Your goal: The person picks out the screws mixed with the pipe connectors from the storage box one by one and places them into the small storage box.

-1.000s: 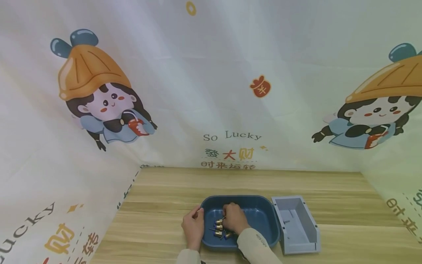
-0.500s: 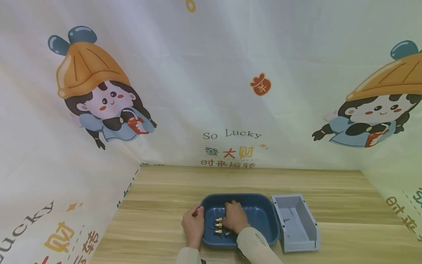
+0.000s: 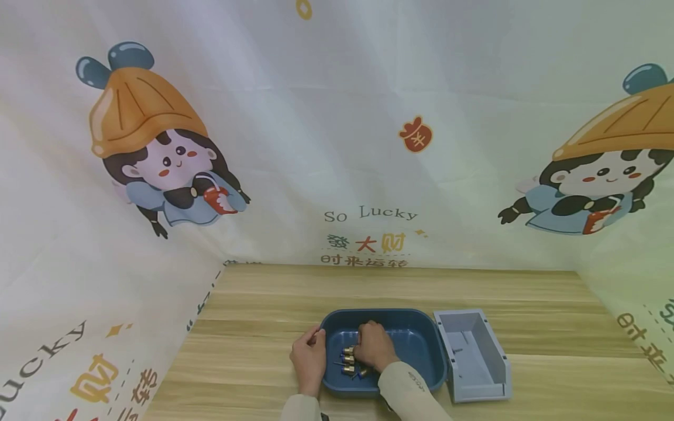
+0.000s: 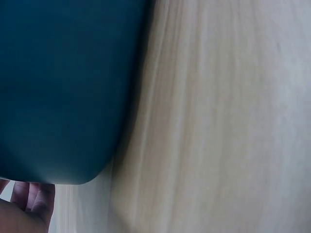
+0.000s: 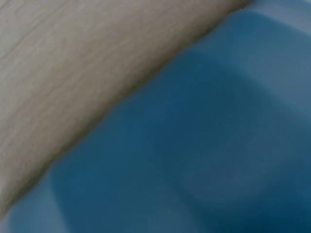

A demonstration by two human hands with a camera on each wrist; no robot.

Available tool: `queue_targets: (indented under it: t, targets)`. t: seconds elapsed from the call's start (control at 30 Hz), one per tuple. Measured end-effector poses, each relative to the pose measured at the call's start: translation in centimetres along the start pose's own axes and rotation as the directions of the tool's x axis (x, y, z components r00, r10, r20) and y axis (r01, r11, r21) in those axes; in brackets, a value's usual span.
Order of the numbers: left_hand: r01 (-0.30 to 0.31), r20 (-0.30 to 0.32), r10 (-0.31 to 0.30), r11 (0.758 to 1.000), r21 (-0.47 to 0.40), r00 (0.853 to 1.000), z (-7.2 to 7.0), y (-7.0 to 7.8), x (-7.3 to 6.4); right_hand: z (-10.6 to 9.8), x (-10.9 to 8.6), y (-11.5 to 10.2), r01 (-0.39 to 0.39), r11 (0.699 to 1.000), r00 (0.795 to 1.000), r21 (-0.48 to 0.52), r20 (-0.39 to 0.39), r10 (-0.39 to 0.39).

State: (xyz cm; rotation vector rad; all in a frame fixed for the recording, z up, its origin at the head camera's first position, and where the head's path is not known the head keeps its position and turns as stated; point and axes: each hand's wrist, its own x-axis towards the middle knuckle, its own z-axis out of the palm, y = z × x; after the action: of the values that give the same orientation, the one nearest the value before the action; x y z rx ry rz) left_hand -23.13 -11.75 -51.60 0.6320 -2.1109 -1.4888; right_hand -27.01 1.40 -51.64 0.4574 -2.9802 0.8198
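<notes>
A blue plastic basin (image 3: 416,351) stands on the wooden table, with several small brass fittings (image 3: 348,360) with blue ends on the left of its floor. At the basin's left rim my left hand (image 3: 308,358) grips the edge between thumb and fingers; the left wrist view shows its fingers (image 4: 44,199) against the basin's side. My right hand (image 3: 376,346) reaches inside with bent fingers, close beside the topmost fitting. Its fingertips are hidden, so whether it holds a fitting does not show. The right wrist view holds only blurred blue basin (image 5: 146,160) and table.
Touching or nearly touching the basin's right side is a grey open-fronted bin (image 3: 476,356) with a few small, thin marks or parts inside. The wood-grain table (image 3: 263,298) runs back to a printed curtain (image 3: 295,146) that encloses it behind and at both sides.
My right hand shifts slightly within the basin, lately a little left toward the topmost fitting. The left hand keeps its grip on the rim. The head view tilts very slightly.
</notes>
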Motion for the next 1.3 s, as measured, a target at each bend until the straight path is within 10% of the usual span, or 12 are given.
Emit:
queue_targets:
  t: [1.3]
  targets:
    - [0.018,0.007,-0.018,1.000,0.023,1.000,0.2,0.0,0.0,-1.5,0.4,1.1,0.132,0.964,0.991,0.232,-0.063,-0.121]
